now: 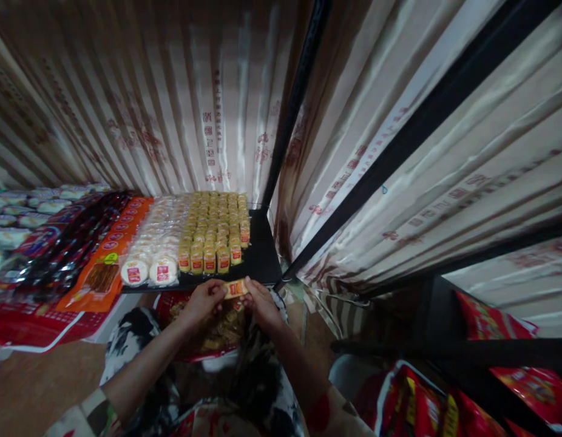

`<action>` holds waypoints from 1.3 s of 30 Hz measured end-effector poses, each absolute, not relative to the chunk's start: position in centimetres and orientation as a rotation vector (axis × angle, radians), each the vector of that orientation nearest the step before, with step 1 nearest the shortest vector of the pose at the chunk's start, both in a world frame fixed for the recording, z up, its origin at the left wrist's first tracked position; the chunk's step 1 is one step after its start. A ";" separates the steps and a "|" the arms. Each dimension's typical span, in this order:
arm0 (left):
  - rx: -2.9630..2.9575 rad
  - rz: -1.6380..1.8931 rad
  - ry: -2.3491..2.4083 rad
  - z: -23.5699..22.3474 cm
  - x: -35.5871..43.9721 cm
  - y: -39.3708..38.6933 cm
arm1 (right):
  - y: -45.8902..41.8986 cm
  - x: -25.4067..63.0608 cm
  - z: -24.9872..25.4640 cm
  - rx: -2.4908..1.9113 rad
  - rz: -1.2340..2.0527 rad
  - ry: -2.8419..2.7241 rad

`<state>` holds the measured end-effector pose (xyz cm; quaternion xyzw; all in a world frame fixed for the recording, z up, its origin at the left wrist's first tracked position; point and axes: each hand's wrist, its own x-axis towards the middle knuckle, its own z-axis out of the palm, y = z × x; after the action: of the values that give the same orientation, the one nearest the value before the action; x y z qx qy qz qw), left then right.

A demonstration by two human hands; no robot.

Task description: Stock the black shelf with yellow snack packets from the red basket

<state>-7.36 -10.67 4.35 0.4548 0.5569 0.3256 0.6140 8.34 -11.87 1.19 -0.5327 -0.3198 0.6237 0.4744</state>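
Between my left hand (pixel 210 301) and my right hand (pixel 261 303) is a small yellow wrapped snack packet (pixel 235 289) with a red label. The fingers of both hands pinch it, one hand at each end. Below them, on my lap, lies an open red bag (pixel 203 355) with many similar yellow packets (pixel 224 328) inside. Just beyond my hands, rows of yellow packets (pixel 210 258) stand upright on a black shelf (pixel 263 261). To their left are rows of round white wrapped cakes (pixel 162 271) with red labels.
Left of the cakes lie an orange snack bag (pixel 96 276), dark glossy packets (pixel 67 249) and white wrapped items (pixel 10 238). Pleated printed curtains (pixel 217 103) hang behind the shelf. Black bars (pixel 299 91) slant across. Red bags (pixel 417 397) sit at lower right.
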 end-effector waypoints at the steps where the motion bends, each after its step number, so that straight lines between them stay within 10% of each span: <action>1: 1.019 0.757 1.291 4.4 -6.8 -10.6 | -11.6 8.4 1.2 -1.271 1.519 -0.729; 20: 0.854 1.126 1.235 1.7 4.0 -6.5 | -1.3 13.2 0.1 -1.480 0.698 -1.224; 39: 0.790 1.113 1.202 -0.4 4.8 -3.9 | 0.5 11.7 -3.1 -1.417 0.689 -1.238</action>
<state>4.83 -3.87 -0.38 0.3426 0.5214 0.4830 0.6144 11.75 0.49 -3.12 -0.5957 -0.5207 0.2896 0.5387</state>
